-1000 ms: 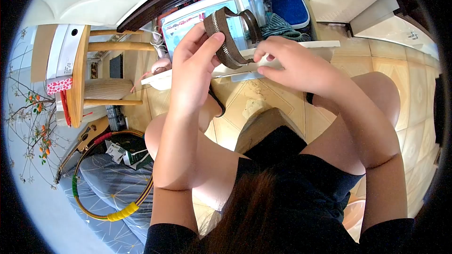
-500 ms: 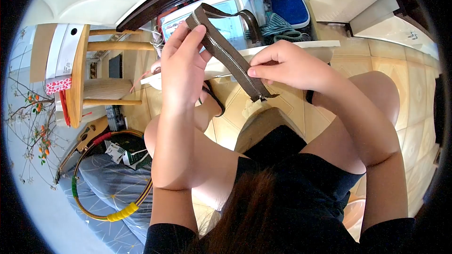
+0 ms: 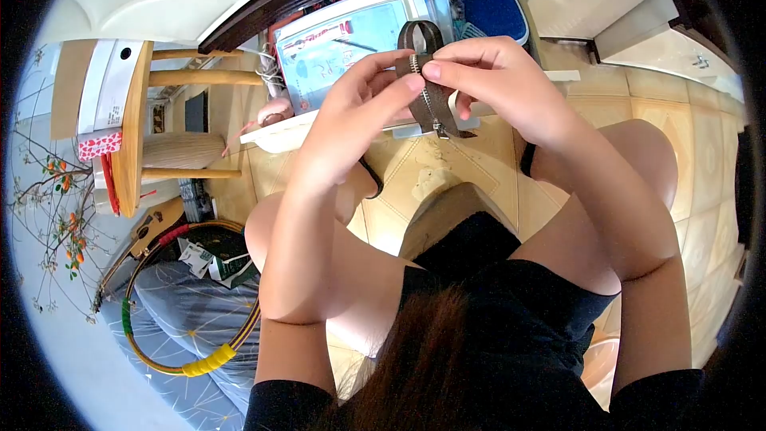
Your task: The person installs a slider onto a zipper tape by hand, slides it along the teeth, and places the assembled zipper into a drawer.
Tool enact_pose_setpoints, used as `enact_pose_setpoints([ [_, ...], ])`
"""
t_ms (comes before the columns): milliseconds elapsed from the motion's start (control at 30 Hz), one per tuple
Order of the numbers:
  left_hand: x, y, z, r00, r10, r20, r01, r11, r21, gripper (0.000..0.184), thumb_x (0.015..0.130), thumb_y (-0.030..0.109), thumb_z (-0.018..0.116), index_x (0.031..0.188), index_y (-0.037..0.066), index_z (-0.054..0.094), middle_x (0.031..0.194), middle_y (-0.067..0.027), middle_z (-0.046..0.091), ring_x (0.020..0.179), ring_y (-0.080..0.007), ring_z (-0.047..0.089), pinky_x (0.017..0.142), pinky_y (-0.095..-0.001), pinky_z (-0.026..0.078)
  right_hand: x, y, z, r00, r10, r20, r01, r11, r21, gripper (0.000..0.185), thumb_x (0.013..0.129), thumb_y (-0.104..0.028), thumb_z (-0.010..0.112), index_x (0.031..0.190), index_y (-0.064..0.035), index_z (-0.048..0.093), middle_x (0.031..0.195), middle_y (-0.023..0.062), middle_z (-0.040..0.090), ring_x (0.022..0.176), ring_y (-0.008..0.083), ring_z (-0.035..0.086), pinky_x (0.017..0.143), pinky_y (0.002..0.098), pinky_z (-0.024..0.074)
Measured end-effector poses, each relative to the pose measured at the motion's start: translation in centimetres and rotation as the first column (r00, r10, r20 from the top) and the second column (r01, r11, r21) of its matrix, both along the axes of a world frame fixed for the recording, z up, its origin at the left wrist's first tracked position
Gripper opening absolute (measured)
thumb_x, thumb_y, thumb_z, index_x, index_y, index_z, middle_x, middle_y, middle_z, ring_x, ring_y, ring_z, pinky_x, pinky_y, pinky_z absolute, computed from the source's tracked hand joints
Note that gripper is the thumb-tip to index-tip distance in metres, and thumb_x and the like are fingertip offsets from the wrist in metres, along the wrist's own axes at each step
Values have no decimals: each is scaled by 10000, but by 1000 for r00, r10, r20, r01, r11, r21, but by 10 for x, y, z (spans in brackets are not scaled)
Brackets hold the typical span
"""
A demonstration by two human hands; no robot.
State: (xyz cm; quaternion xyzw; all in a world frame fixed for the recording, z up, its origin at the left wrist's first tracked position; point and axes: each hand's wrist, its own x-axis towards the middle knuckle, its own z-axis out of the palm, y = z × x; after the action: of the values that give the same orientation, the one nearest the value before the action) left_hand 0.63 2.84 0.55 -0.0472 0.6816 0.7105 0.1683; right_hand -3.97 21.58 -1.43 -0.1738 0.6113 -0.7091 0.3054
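A dark brown zipper (image 3: 440,112) with silver metal teeth hangs between my two hands, in front of an open drawer. My left hand (image 3: 363,104) pinches its left edge between thumb and fingers. From the right, my right hand (image 3: 487,72) grips the upper part, its thumb almost touching my left thumb. The zipper's far part curls up in a loop behind my fingers. Its lower end, with the metal slider, dangles free above the floor.
The drawer's white front edge (image 3: 279,134) lies below my hands; plastic folders (image 3: 351,40) and a blue case (image 3: 487,0) are inside. A wooden stool (image 3: 140,112) with boxes stands left, above a hula hoop (image 3: 209,361). Tiled floor (image 3: 638,160) extends right.
My hands have come together along the zipper, my left moving right and my right moving up. The long stretched strip is now gathered, with a loop at the top.
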Motion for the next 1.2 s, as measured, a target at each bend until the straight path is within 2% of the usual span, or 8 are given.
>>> enact_pose_setpoints([
  [133, 0, 4, 5, 999, -29, -32, 27, 998, -52, 476, 861, 91, 620, 1273, -36, 417, 971, -91, 618, 892, -123, 581, 790, -254, 480, -2, -2, -4, 1000, -18, -18, 18, 1000, 15, 212, 884, -240, 603, 821, -41, 641, 651, -29, 534, 558, 42, 459, 505, 192, 358],
  [333, 2, 4, 8, 980, -43, -193, 20, 993, -116, 457, 859, 16, 593, 1282, 11, 421, 907, -45, 604, 778, -68, 538, 677, -203, 435, -1, -3, 0, 996, -62, -68, 67, 995, 68, 187, 892, -232, 589, 804, -67, 589, 597, -55, 449, 533, 23, 376, 495, 190, 278],
  [533, 1, 3, 5, 954, 15, -300, -66, 985, -160, 420, 851, -17, 585, 1251, 24, 464, 778, 21, 498, 707, -46, 481, 622, -187, 399, -4, -2, -3, 989, -134, -65, 138, 988, 65, 183, 894, -232, 583, 817, -66, 590, 596, -55, 442, 537, 26, 368, 495, 192, 278],
  [633, 2, 4, 8, 957, 66, -281, -118, 978, -174, 403, 847, -20, 589, 1234, 32, 486, 758, 37, 450, 692, -43, 454, 613, -182, 385, -4, -3, -1, 992, -121, -33, 122, 992, 35, 182, 895, -230, 582, 830, -61, 593, 604, -58, 436, 554, 23, 368, 499, 193, 277],
  [733, 2, 3, 5, 951, 72, -302, -126, 978, -163, 394, 848, -16, 592, 1226, 37, 494, 762, 41, 445, 692, -39, 440, 611, -180, 378, -1, -3, 3, 993, -16, -115, 28, 994, 103, 171, 894, -220, 586, 839, -58, 590, 617, -69, 429, 559, 16, 356, 491, 188, 267],
  [833, 2, 5, 4, 950, 69, -305, -120, 981, -153, 380, 849, -11, 593, 1215, 36, 501, 760, 47, 425, 696, -36, 425, 613, -178, 372, 1, -9, -14, 968, -28, -249, 30, 1000, 5, 160, 891, -209, 592, 840, -58, 584, 622, -82, 414, 549, 7, 335, 475, 184, 245],
  [1033, 2, 7, 6, 956, 80, -282, -122, 983, -134, 368, 850, -4, 595, 1206, 36, 508, 757, 52, 400, 696, -34, 414, 612, -174, 361, 1, -1, -1, 988, -6, -157, 19, 997, 80, 154, 890, -203, 591, 835, -60, 582, 620, -83, 405, 552, 6, 332, 472, 186, 240],
  [1200, 2, 2, 2, 955, 99, -278, -138, 983, -124, 345, 851, 4, 599, 1186, 36, 524, 744, 54, 398, 688, -33, 418, 618, -170, 366, -1, 0, -4, 980, -54, -194, 71, 994, 83, 170, 900, -213, 569, 834, -58, 589, 608, -78, 415, 543, 12, 343, 490, 182, 264],
])
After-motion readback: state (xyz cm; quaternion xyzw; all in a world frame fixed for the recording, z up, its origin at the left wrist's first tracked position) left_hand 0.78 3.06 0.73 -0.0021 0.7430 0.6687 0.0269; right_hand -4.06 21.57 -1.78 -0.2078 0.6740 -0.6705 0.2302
